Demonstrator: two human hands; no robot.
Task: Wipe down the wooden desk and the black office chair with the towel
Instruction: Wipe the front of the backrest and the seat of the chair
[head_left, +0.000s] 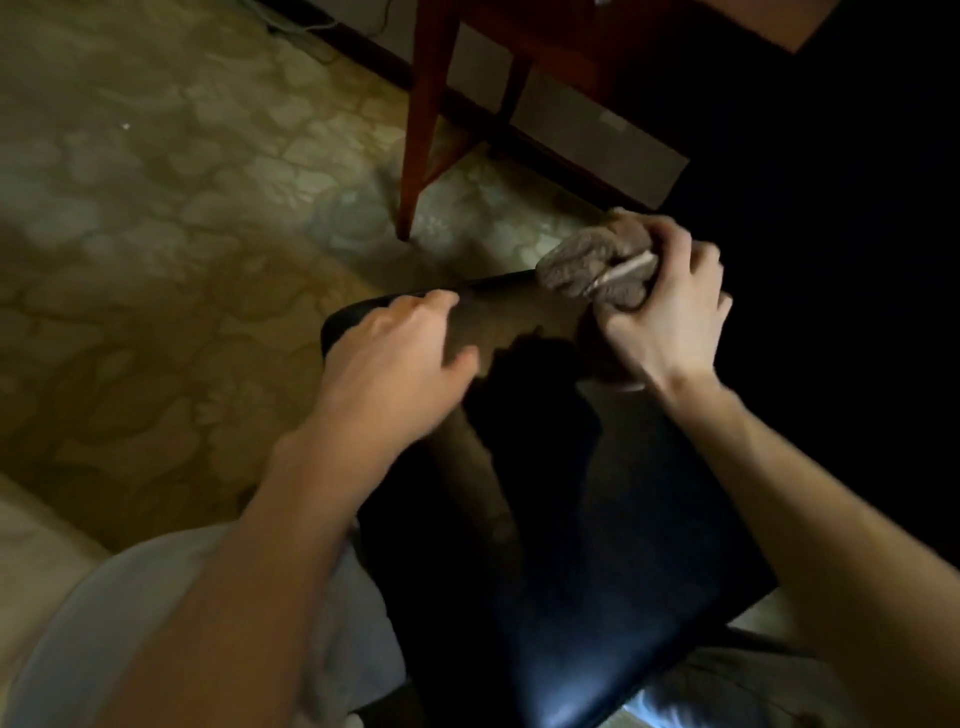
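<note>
patterned carpet (156, 208) below, wooden desk (421, 130) leg beyond. on black office chair (571, 519): left hand (395, 353) resting loosely spread at top edge; right hand (670, 312) clutching bunched brown towel (592, 270) against far corner.

The person's arms are bare from the lower edge of the view to the wrists. The left forearm (291, 519) is softened by blur and the right forearm (810, 493) is sharper. The left grip (395, 353) and the right grip (670, 312) are bare as well, and the knuckles of the right one are clearly outlined. Lower down, a pale grey, creased cloth garment (104, 623) covers the left leg, its soft folds bunched toward the middle. A dimmer, wrinkled grey cloth patch (727, 686) covers the right leg. Whether these are trousers or shorts cannot be told.
</note>
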